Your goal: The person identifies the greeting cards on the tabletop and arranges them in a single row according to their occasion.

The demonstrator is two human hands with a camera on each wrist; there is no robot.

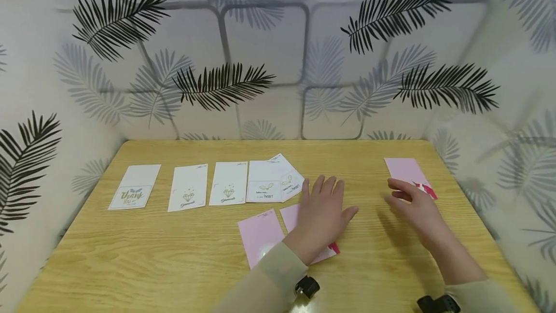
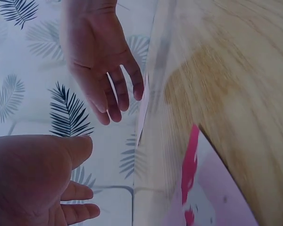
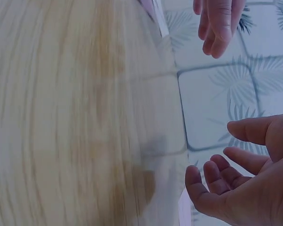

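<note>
My left hand (image 1: 319,219) hovers with fingers stretched above a pink card (image 1: 290,214), which it partly hides; in the left wrist view a red-and-white print shows on that pink card (image 2: 217,193). Just left of it lies another pink card (image 1: 260,235). My right hand (image 1: 417,211) is raised above the wood at the right, fingers loosely bent and nothing between them. Beyond its fingertips a third pink card (image 1: 404,170) with a red print lies partly covered. Both hands appear in the right wrist view, the right hand (image 3: 254,183) lower and the left hand (image 3: 219,23) above.
Across the wooden table (image 1: 152,255) runs a row of white cards: a "Thank You" card (image 1: 133,190), two diamond cards (image 1: 188,187) and a winged "heart" card (image 1: 265,182) overlapping another heart card (image 1: 288,177). A leaf-patterned wall (image 1: 269,110) stands behind the far edge.
</note>
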